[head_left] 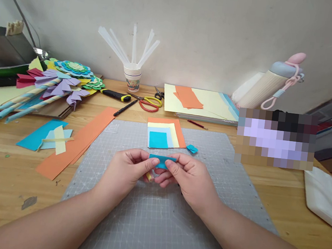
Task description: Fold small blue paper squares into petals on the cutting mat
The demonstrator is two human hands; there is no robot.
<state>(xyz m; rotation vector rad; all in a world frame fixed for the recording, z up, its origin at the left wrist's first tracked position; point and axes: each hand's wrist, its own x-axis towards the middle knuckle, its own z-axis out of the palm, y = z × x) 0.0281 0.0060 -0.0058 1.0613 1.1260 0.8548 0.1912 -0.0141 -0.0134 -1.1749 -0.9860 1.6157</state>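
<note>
While L hand (127, 170) & R hand (193, 175) pinch its ends, blue rectangular paper (162, 162) is held above grey gridded mat (130, 224).
Both nearly closed, thumbs on top; small yellow bit (148, 176) by L fingers, unclear what.

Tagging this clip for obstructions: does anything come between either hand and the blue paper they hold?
Nothing visible does: the left hand and right hand pinch the blue paper directly, above the gray cutting mat. A small yellow item, partly hidden, shows below the paper.

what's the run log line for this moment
left hand: pinching blue paper | right hand: pinching same paper | below: mat | beyond: paper squares
</note>
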